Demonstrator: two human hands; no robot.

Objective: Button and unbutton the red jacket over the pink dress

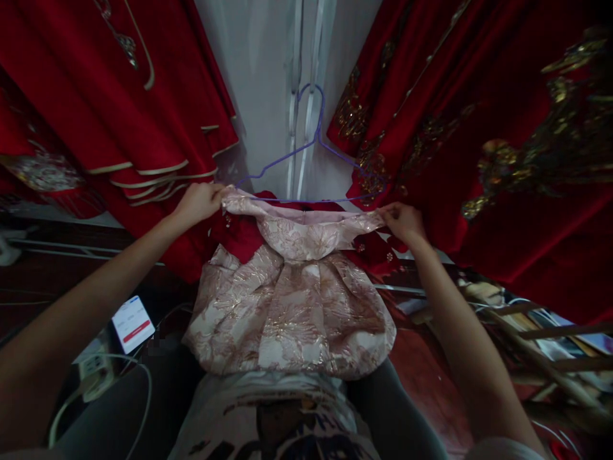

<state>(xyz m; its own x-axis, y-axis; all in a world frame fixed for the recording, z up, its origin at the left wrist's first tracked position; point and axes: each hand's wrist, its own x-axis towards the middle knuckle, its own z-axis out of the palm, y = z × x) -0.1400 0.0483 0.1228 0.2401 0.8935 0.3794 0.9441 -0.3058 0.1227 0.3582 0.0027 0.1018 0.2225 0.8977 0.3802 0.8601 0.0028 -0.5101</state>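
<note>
A pink brocade dress point(297, 306) with gold thread and a pleated skirt lies over my lap, its bodice stretched out sideways. My left hand point(201, 201) pinches the bodice's upper left corner. At the opposite corner, my right hand point(402, 220) grips the fabric between thumb and fingers. A purple hanger point(287, 155) is right behind the top edge, its hook upward; whether the dress is fastened to it I cannot tell. Dark red cloth point(244, 239) with small beads shows behind the bodice on both sides.
Red curtain-like garments hang at left point(158, 128) and right point(507, 211), the right one with gold sequins. A lit phone point(133, 324) and a white power strip point(96, 377) with cables are by my left leg. A wooden rack point(541, 364) with papers stands at right.
</note>
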